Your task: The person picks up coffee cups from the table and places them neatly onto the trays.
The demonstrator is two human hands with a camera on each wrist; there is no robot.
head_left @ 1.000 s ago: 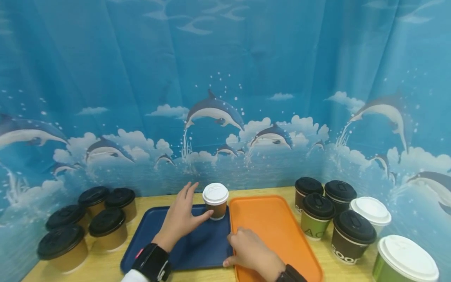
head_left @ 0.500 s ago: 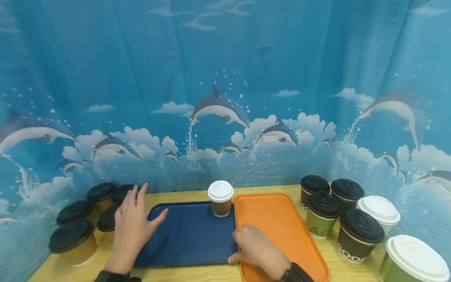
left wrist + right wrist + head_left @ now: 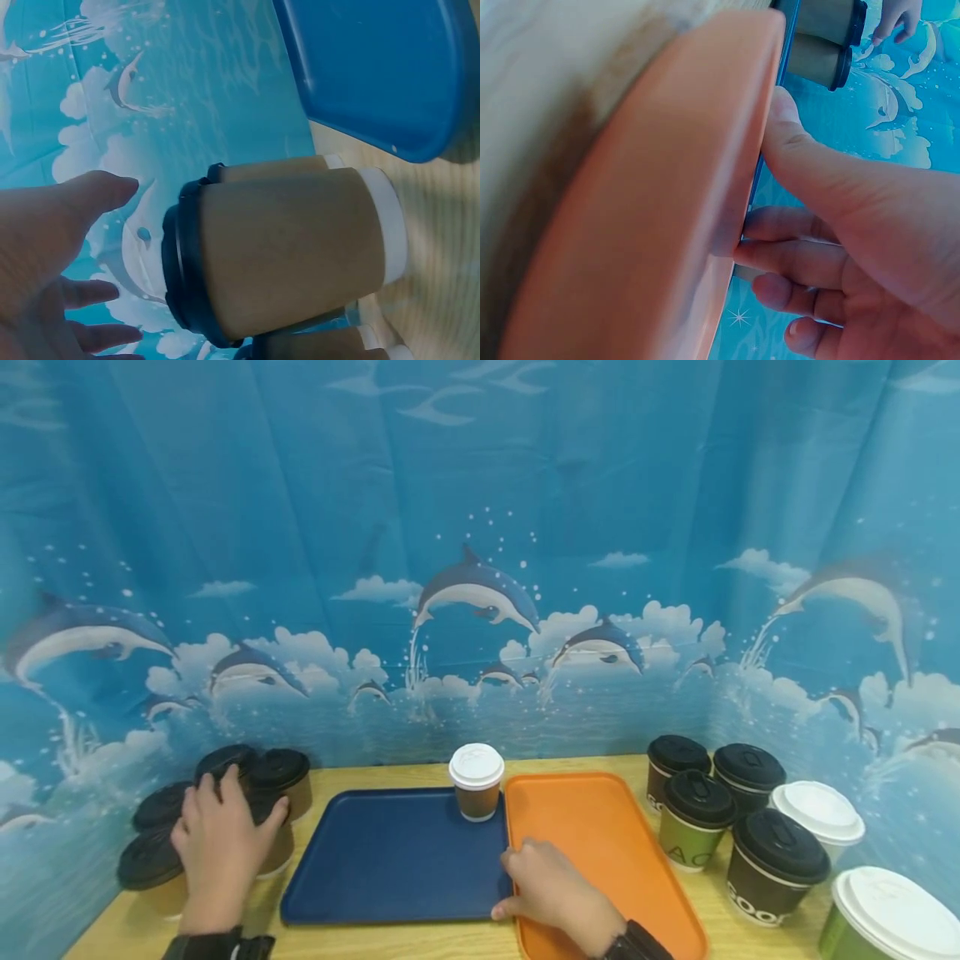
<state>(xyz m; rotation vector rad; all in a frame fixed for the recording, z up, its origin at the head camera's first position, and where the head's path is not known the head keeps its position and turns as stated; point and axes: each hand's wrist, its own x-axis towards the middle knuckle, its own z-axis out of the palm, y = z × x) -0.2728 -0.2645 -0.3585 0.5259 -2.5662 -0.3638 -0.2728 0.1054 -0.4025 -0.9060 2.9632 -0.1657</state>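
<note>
My left hand [image 3: 217, 843] is over the group of brown paper cups at the left, fingers spread. In the left wrist view, a brown cup [image 3: 289, 251] with a black lid stands just beyond thumb and fingertips, a gap showing between. The fingers overlap several black lids in the head view. My right hand [image 3: 555, 889] rests at the seam between the navy tray [image 3: 397, 860] and the orange tray [image 3: 607, 860]. Its fingers are loosely bent, thumb and fingertips touching the rims. A white-lidded brown cup [image 3: 477, 789] stands on the navy tray's far right corner.
At the right stand several more cups, among them a green cup [image 3: 690, 835] with a black lid, a dark cup [image 3: 772, 877] and a large white-lidded cup [image 3: 885, 914]. A blue dolphin curtain [image 3: 360, 568] hangs behind the wooden table [image 3: 405, 939].
My left hand has moved left from beside the white-lidded cup to over the black-lidded cups. The right hand stays at the tray seam. The head view has shifted slightly.
</note>
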